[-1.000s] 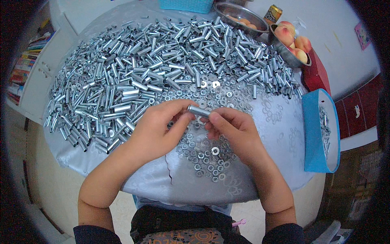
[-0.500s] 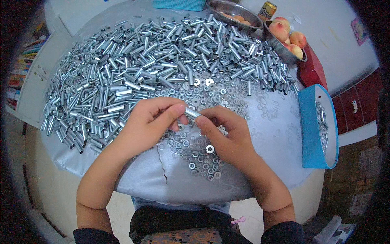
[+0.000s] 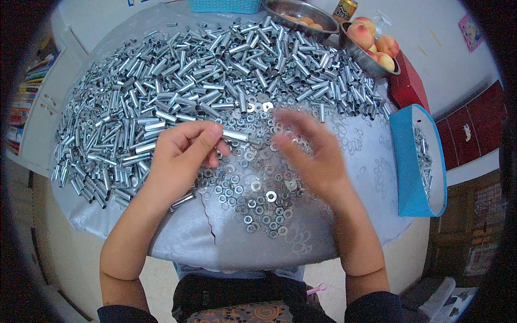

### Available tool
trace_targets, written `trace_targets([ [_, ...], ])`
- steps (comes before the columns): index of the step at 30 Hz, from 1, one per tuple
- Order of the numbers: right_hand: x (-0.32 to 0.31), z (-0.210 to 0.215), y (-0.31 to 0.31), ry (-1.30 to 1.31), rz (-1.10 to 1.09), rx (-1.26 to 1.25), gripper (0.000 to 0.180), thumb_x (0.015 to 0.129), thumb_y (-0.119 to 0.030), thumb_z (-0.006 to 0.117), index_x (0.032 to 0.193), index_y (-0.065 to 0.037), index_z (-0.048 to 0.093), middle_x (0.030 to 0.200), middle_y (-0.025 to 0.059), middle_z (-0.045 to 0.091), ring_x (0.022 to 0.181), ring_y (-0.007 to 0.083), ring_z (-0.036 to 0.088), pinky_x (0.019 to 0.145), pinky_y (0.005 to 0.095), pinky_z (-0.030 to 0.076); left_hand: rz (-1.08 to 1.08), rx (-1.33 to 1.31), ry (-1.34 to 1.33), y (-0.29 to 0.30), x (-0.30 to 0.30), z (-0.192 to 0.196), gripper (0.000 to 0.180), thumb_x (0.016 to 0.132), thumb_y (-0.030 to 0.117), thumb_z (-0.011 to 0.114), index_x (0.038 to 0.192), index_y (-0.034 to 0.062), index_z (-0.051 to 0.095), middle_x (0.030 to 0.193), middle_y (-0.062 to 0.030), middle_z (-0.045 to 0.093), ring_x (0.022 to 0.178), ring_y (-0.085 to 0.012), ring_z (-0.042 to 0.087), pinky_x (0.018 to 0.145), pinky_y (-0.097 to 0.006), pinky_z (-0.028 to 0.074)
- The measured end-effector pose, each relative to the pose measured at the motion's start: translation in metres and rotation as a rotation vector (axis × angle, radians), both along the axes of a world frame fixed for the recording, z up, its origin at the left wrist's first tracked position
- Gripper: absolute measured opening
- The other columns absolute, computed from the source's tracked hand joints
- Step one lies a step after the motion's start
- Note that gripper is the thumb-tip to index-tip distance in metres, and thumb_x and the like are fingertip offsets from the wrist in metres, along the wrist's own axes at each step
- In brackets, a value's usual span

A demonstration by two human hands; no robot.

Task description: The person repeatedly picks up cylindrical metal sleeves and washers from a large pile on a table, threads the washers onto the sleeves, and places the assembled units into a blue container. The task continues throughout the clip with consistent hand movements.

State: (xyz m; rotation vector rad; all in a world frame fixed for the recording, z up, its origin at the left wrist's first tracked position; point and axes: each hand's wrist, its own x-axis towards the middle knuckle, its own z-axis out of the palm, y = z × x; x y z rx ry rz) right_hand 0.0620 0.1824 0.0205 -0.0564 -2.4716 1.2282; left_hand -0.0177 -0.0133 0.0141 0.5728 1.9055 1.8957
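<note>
My left hand (image 3: 186, 148) pinches a shiny metal tube (image 3: 235, 135) between thumb and fingers, and the tube's free end points right. A darker, blurred bit shows at that end; I cannot make out what it is. To the right, clear of the tube, is my right hand (image 3: 315, 153), smeared by motion, thumb and fingers apart with nothing visible between them. Loose washers and nuts (image 3: 269, 212) lie beneath and between both hands. Another metal piece (image 3: 183, 202) lies beside my left wrist. Behind the hands spreads a big heap of metal tubes (image 3: 215, 70).
A blue bin (image 3: 405, 167) with metal parts stands at the right edge of the cloth-covered table (image 3: 371, 210). Far right are a bowl of peaches (image 3: 358, 55), a bowl of eggs (image 3: 280, 6), a can (image 3: 345, 9) and a red box (image 3: 407, 83). A blue basket (image 3: 226, 5) is at the back.
My right hand has let go of the tube and moved up and right, its fingers opening. My left hand has shifted slightly left and still holds the tube.
</note>
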Motion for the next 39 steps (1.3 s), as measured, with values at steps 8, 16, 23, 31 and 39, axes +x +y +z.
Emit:
trace_targets([
  [8, -0.008, -0.010, 0.083, 0.191, -0.443, 0.323, 0.034, 0.074, -0.019, 0.063, 0.102, -0.002, 0.056, 0.102, 0.0161, 0.055, 0.098, 0.0301, 0.051, 0.086, 0.0352, 0.038, 0.005, -0.010, 0.024, 0.001, -0.001, 0.001, 0.024, 0.088, 0.023, 0.050, 0.089, 0.0020, 0.060, 0.073, -0.0023, 0.061, 0.057, -0.0039, 0.049, 0.052, -0.017, 0.039],
  [16, -0.008, -0.017, 0.050, -0.026, -0.134, 0.527, 0.027, 0.075, -0.018, 0.062, 0.099, -0.006, 0.059, 0.102, 0.0114, 0.056, 0.099, 0.0285, 0.050, 0.089, 0.0351, 0.035, 0.017, -0.015, 0.035, -0.002, -0.001, 0.000, 0.023, 0.087, 0.023, 0.052, 0.092, 0.0018, 0.060, 0.073, -0.0027, 0.061, 0.058, -0.0043, 0.049, 0.052, -0.016, 0.039],
  [23, -0.009, -0.026, 0.040, 0.027, -0.121, 0.677, 0.020, 0.074, -0.019, 0.063, 0.093, -0.012, 0.062, 0.099, 0.0056, 0.056, 0.099, 0.0248, 0.047, 0.088, 0.0363, 0.031, -0.004, -0.011, 0.005, 0.001, 0.002, 0.002, 0.023, 0.087, 0.022, 0.052, 0.093, 0.0008, 0.059, 0.073, -0.0034, 0.061, 0.058, -0.0050, 0.048, 0.054, -0.017, 0.040],
  [31, -0.012, -0.030, 0.033, 0.122, -0.098, 0.563, 0.013, 0.067, -0.015, 0.068, 0.079, -0.011, 0.064, 0.092, 0.0055, 0.057, 0.093, 0.0285, 0.047, 0.082, 0.0405, 0.033, -0.024, -0.020, -0.012, 0.003, 0.002, -0.001, 0.022, 0.087, 0.019, 0.053, 0.093, -0.0011, 0.059, 0.074, -0.0040, 0.061, 0.061, -0.0057, 0.049, 0.056, -0.018, 0.040],
  [39, -0.003, -0.007, -0.008, -0.086, -0.003, -0.197, 0.013, 0.076, -0.012, 0.065, 0.087, -0.006, 0.065, 0.082, 0.0059, 0.064, 0.073, 0.0125, 0.059, 0.065, 0.0245, 0.044, -0.021, -0.023, 0.015, 0.004, 0.002, -0.006, 0.022, 0.087, 0.018, 0.052, 0.095, -0.0018, 0.058, 0.076, -0.0043, 0.061, 0.064, -0.0059, 0.050, 0.059, -0.019, 0.041],
])
